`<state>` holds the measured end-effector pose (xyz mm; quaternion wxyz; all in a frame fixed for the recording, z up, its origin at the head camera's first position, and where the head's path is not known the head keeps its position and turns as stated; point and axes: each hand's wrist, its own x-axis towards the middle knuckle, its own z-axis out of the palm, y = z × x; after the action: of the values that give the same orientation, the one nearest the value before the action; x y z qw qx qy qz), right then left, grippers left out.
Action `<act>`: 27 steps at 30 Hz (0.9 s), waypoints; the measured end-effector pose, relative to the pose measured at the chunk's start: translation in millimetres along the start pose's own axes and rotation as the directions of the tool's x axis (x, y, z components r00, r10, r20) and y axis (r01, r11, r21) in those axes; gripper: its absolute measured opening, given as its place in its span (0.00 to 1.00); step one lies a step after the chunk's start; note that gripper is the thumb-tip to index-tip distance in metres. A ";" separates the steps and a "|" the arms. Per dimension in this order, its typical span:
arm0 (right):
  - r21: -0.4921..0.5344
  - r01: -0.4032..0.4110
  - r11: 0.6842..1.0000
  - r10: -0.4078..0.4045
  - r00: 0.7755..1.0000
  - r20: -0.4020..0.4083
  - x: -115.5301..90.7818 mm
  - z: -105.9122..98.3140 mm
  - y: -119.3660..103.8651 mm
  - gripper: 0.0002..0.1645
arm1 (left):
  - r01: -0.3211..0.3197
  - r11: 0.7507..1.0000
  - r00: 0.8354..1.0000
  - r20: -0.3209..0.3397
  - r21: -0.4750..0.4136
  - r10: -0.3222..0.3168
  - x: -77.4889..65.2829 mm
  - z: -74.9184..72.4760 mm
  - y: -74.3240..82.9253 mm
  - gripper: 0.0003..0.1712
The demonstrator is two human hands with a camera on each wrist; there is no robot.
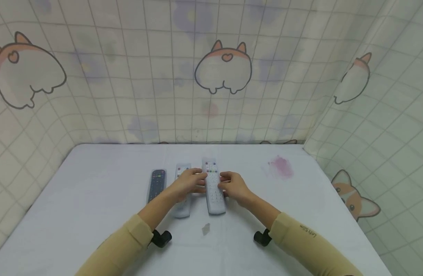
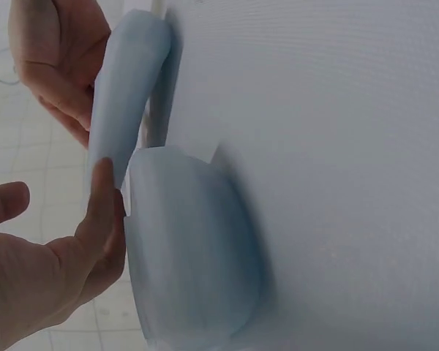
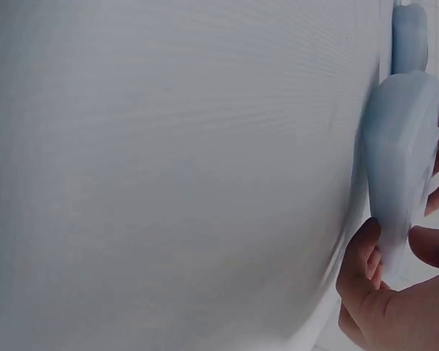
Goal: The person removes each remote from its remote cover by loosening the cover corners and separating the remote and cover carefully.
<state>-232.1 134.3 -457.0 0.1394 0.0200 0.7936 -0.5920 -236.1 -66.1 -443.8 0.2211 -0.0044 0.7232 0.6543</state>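
Note:
A white remote control (image 1: 216, 197) with rows of small buttons lies between the two hands, its near end toward the person. My right hand (image 1: 235, 188) pinches its right edge, thumb on the button side and fingers curled at the underside, as the right wrist view shows. At the left edge, my left hand (image 1: 187, 186) touches the remote with fairly straight fingers; its thumb (image 2: 7, 203) stands apart in the left wrist view. Beneath the left hand lies a second white remote (image 1: 182, 210), partly hidden by it.
A dark remote (image 1: 158, 182) in a clear cover lies farther left, partly behind the left forearm. The white tabletop (image 1: 94, 199) bears a pink stain (image 1: 281, 166) at right and a grey mark (image 1: 206, 229) in front. Patterned curtains (image 1: 146, 76) surround the back and sides.

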 end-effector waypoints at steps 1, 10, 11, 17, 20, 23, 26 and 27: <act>0.006 -0.005 1.000 0.005 1.000 -0.003 -0.7 -0.3 -2.0 0.29 | -0.004 1.000 1.000 -0.002 0.004 0.004 -0.3 0.0 1.0 0.36; 0.027 0.065 0.998 -0.065 0.998 0.021 -2.1 -4.8 -11.0 0.31 | -0.103 0.995 0.995 0.015 -0.016 0.103 0.2 -4.4 2.0 0.29; 0.046 0.069 0.997 -0.070 0.997 0.019 -1.9 -5.5 -12.2 0.31 | -0.114 0.993 0.993 0.008 -0.017 0.114 1.0 -4.6 2.0 0.29; 0.099 0.082 0.992 -0.083 0.997 -0.001 -2.9 -8.2 -21.5 0.28 | -0.134 0.991 0.990 -0.033 -0.024 0.134 2.9 -6.0 6.2 0.29; 0.098 0.094 0.991 -0.094 0.996 -0.002 -4.0 -8.3 -24.4 0.26 | -0.145 0.989 0.988 -0.050 -0.038 0.143 2.3 -7.4 7.9 0.27; 0.108 0.105 0.989 -0.106 0.994 0.001 -5.1 -9.0 -26.7 0.26 | -0.155 0.987 0.987 -0.061 -0.052 0.152 2.0 -8.8 8.5 0.25; 0.123 0.112 0.986 -0.113 0.994 0.004 -6.7 -10.0 -29.4 0.27 | -0.170 0.984 0.984 -0.066 -0.055 0.166 1.0 -9.4 10.3 0.25; 0.124 0.116 0.985 -0.118 0.993 0.005 -6.9 -10.5 -30.0 0.27 | -0.175 0.983 0.983 -0.069 -0.059 0.171 0.7 -9.5 11.1 0.25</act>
<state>-233.4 136.2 -424.5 0.1076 -0.0216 0.7542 -0.6474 -243.0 -73.4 -433.1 0.1400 0.0307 0.7061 0.6935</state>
